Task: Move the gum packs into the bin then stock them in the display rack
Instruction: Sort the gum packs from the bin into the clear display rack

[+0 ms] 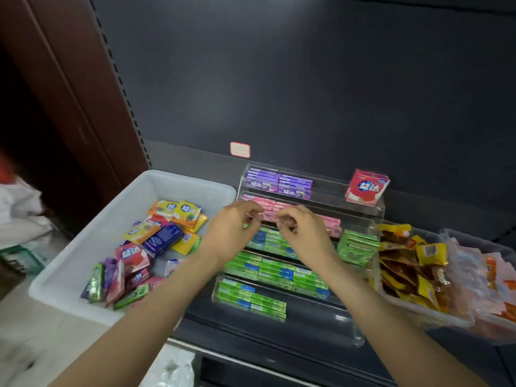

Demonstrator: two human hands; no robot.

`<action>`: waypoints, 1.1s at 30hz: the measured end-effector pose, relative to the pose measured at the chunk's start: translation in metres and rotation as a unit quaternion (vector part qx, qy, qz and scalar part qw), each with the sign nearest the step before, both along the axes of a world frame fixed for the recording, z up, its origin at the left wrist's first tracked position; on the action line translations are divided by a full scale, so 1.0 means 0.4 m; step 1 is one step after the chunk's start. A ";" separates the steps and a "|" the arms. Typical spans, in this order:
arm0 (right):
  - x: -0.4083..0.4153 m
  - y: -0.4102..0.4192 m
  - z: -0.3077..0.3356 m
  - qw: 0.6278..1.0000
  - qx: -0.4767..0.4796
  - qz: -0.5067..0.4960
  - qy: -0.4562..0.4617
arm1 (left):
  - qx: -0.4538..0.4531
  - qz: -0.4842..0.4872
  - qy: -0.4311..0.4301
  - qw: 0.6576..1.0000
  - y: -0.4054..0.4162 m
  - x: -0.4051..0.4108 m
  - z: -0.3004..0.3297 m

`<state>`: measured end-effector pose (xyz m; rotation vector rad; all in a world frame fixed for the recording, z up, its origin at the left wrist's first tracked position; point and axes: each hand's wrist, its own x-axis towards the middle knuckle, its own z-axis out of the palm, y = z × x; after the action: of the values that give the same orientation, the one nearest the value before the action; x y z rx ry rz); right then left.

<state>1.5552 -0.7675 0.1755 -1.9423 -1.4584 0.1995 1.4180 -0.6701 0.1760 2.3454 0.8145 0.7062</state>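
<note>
Pink gum packs [275, 209] sit under both hands: left hand [231, 229] and right hand [303, 230] pinch them; square each flush in the acrylic display rack [375, 210] tier.

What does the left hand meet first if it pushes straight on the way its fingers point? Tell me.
Most likely the pink gum packs on the display rack. The left hand hovers at that tier with fingers curled toward them, and nothing shows between. Depth is unclear from one view, so it may already be touching.

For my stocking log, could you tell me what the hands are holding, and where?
Both hands have fingertips curled at the pink gum packs on the rack's second tier; blur hides any actual grip.
</note>
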 end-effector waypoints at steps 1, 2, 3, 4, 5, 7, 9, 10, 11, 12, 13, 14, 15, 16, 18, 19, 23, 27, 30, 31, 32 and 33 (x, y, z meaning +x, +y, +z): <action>-0.040 0.035 -0.004 1.000 -0.002 0.016 0.008 | 0.003 0.021 0.012 1.000 0.028 -0.050 -0.004; -0.083 0.070 -0.010 0.999 -0.005 0.029 0.017 | 0.002 0.043 0.025 0.999 0.060 -0.102 -0.012; -0.127 0.106 -0.017 0.999 -0.008 0.040 0.026 | -0.001 0.065 0.034 0.997 0.094 -0.157 -0.022; -0.171 0.142 -0.026 0.998 -0.009 0.050 0.034 | -0.009 0.088 0.041 0.995 0.130 -0.215 -0.032; -0.217 0.178 -0.036 0.997 -0.011 0.058 0.042 | -0.017 0.111 0.048 0.992 0.167 -0.274 -0.041; -0.302 0.245 -0.061 0.996 -0.024 0.069 0.057 | -0.015 0.150 0.069 0.986 0.242 -0.386 -0.062; -0.378 0.310 -0.093 0.994 -0.045 0.066 0.072 | -0.005 0.174 0.113 0.978 0.317 -0.486 -0.086; -0.412 0.341 -0.111 0.993 -0.057 0.060 0.079 | -0.004 0.181 0.138 0.974 0.355 -0.529 -0.102; -0.443 0.372 -0.130 0.993 -0.071 0.053 0.084 | -0.006 0.181 0.162 0.970 0.392 -0.567 -0.116; -0.471 0.399 -0.150 0.992 -0.086 0.048 0.082 | -0.012 0.172 0.186 0.967 0.426 -0.600 -0.133; -0.496 0.425 -0.169 0.991 -0.104 0.043 0.075 | -0.022 0.154 0.210 0.965 0.456 -0.626 -0.146; -0.518 0.448 -0.187 0.989 -0.124 0.042 0.066 | -0.035 0.129 0.232 0.964 0.481 -0.648 -0.156; -0.538 0.469 -0.201 0.988 -0.141 0.039 0.057 | -0.053 0.104 0.252 0.961 0.501 -0.663 -0.160; -0.554 0.487 -0.214 0.986 -0.156 0.032 0.053 | -0.076 0.082 0.264 0.958 0.518 -0.675 -0.163; -0.577 0.513 -0.236 0.983 -0.178 0.008 0.050 | -0.126 0.055 0.258 0.956 0.541 -0.689 -0.162; -0.585 0.524 -0.246 0.981 -0.187 -0.007 0.047 | -0.145 0.047 0.246 0.957 0.547 -0.695 -0.160; -0.606 0.556 -0.264 0.973 -0.216 -0.062 0.053 | -0.178 0.042 0.201 0.963 0.553 -0.708 -0.168; -0.616 0.595 -0.255 0.970 -0.218 -0.087 0.057 | -0.193 0.046 0.177 0.964 0.555 -0.708 -0.171; -0.616 0.594 -0.255 0.965 -0.233 -0.094 0.077 | -0.154 0.045 0.212 0.964 0.551 -0.707 -0.173; -0.617 0.585 -0.252 0.967 -0.210 -0.098 0.103 | -0.119 0.055 0.228 0.965 0.548 -0.703 -0.170; -0.611 0.575 -0.252 0.968 -0.178 -0.107 0.142 | -0.081 0.075 0.231 0.967 0.545 -0.696 -0.165; -0.606 0.565 -0.244 0.963 -0.138 -0.125 0.195 | -0.051 0.090 0.214 0.971 0.542 -0.685 -0.157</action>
<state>1.3127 -0.5415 0.0777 -2.1341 -0.9581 0.6608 1.1439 -0.4534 0.1132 2.3802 1.2309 0.2140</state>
